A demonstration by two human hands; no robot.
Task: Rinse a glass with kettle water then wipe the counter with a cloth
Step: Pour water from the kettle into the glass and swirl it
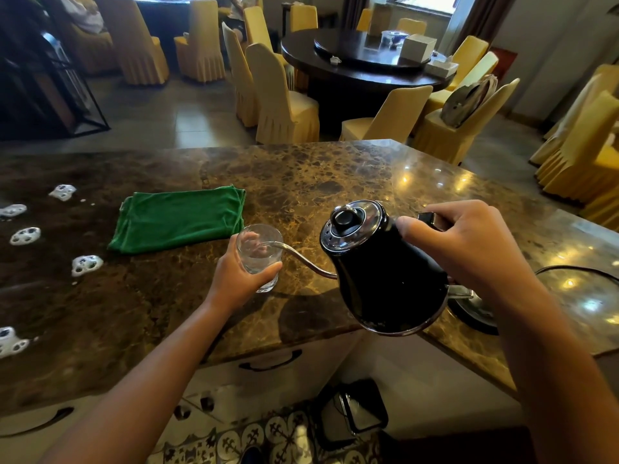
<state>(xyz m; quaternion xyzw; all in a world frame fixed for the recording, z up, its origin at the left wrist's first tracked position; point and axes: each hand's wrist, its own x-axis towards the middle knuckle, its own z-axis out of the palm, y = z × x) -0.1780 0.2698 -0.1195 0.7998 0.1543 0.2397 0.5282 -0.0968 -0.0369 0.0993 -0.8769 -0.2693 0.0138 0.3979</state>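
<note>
Right hand [469, 242] grips kettle [385, 276]; left hand [234, 279] fingers hold glass [259, 252] beside green cloth [177, 219].

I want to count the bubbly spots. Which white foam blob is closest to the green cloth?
The foam blob at the far end of the row, just left of the green cloth. The other blobs sit farther left or nearer the counter's front edge.

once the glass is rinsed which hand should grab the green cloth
Probably the left. The left hand holds the glass right beside the green cloth, while the right hand grips the kettle farther away.
</note>
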